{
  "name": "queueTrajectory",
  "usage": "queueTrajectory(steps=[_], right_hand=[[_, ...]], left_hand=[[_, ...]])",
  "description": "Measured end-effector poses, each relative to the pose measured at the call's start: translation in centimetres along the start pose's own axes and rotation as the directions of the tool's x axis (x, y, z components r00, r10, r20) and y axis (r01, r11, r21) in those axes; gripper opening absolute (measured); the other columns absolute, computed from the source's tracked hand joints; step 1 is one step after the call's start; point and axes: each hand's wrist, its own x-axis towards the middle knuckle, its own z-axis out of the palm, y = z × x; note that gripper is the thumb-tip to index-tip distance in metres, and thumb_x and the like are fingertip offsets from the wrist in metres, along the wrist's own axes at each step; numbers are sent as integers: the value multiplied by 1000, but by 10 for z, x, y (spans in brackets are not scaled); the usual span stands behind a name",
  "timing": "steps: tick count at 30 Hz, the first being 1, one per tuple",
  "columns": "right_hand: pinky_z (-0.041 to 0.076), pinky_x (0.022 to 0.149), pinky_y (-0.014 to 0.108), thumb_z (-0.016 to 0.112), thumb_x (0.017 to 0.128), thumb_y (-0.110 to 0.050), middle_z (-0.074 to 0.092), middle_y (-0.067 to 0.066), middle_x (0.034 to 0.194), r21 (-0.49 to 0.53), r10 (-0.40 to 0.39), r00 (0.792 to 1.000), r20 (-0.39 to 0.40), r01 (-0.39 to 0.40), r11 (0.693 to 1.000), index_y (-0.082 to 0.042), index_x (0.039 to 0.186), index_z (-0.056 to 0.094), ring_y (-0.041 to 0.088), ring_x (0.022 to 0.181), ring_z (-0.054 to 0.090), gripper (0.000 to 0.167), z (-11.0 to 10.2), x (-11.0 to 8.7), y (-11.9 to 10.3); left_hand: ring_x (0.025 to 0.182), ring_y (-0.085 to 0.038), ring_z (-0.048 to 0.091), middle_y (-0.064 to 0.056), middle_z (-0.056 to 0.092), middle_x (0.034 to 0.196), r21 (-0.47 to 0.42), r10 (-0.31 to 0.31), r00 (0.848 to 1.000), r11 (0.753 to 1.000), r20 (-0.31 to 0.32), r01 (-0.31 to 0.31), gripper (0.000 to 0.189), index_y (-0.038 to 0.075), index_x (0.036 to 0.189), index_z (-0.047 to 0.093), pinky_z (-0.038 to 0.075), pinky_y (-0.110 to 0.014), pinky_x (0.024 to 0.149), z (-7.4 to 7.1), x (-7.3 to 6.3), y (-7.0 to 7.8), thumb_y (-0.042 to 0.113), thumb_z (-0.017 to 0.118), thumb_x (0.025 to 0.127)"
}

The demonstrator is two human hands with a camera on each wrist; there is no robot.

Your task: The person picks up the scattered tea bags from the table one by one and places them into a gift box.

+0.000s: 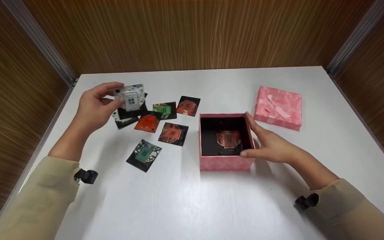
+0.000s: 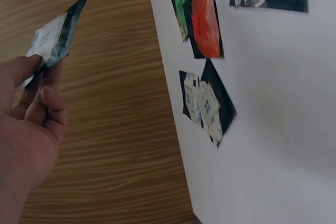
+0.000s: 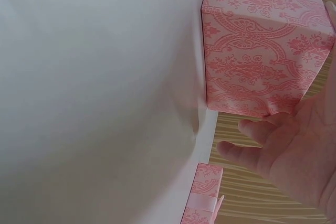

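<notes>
My left hand (image 1: 93,108) pinches a white and black sachet (image 1: 132,101) between thumb and fingers, raised over the left part of the table. In the left wrist view the sachet (image 2: 52,38) is seen nearly edge-on. Beneath it on the table lies another white and black sachet (image 2: 205,103). My right hand (image 1: 273,145) grips the right side of a lidless pink box (image 1: 225,163), thumb at the near corner and fingers at the far corner. Inside, on the dark bottom, lies a sachet with a reddish-brown label (image 1: 229,139). The right wrist view shows the box's patterned outer wall (image 3: 252,61).
Between the left hand and the box lie an orange-red sachet (image 1: 148,122), a green one (image 1: 165,110), two with reddish labels (image 1: 188,106), and a teal-labelled one (image 1: 144,155). A pink lid with a bow (image 1: 278,107) rests behind the right hand. Wood-grain panels (image 1: 192,36) border the white table.
</notes>
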Motion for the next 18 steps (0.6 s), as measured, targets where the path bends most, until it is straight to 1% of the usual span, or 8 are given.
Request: queueTrajectory(steps=[5, 8, 11, 13, 15, 18], right_hand=[[34, 118, 63, 81, 90, -53, 22, 19, 173, 0, 3, 1000, 4, -3, 1000, -14, 172, 0, 42, 151, 38, 122, 0, 0, -1], [34, 118, 63, 81, 90, -53, 23, 18, 173, 1, 6, 1000, 6, -6, 1000, -15, 172, -1, 43, 150, 39, 122, -1, 1, -1], [35, 117, 63, 82, 90, -53, 24, 17, 173, 6, 5, 1000, 4, -5, 1000, -15, 172, -1, 42, 150, 40, 123, 0, 2, -1], [35, 118, 63, 82, 90, -52, 25, 17, 172, 8, 2, 1000, 1, -2, 1000, -14, 172, -1, 42, 149, 41, 123, 0, 3, 0], [35, 118, 63, 82, 89, -52, 24, 17, 173, 9, -2, 1000, -2, 2, 1000, -13, 172, 0, 42, 149, 41, 123, 1, 4, 0], [34, 118, 63, 82, 89, -53, 24, 18, 173, 11, -3, 1000, -6, 3, 1000, -13, 172, 0, 42, 149, 41, 123, 2, 5, 0]], left_hand=[[96, -21, 70, -9, 67, 132, -15, 77, 997, 997, 26, -77, 37, 18, 139, 72, 57, -22, 91, 15, 0, 22, 10, 71, 103], [100, -21, 71, -9, 70, 127, -34, 124, 991, 992, 43, -123, 29, 13, 129, 78, 58, -24, 91, 25, 2, 33, 6, 70, 102], [107, -22, 71, -8, 70, 124, -62, 175, 982, 983, 68, -171, 23, 7, 122, 80, 58, -27, 91, 36, 4, 44, 3, 69, 102], [108, -23, 71, -7, 68, 124, -72, 198, 976, 979, 88, -192, 23, 7, 122, 80, 59, -28, 91, 43, 5, 50, 3, 69, 102], [107, -22, 69, -5, 65, 127, -78, 212, 971, 976, 110, -205, 26, 9, 126, 78, 59, -27, 90, 51, 6, 57, 3, 70, 102], [104, -19, 67, -1, 62, 133, -60, 233, 962, 972, 139, -227, 33, 12, 133, 74, 56, -25, 85, 61, 7, 66, 5, 72, 100]])
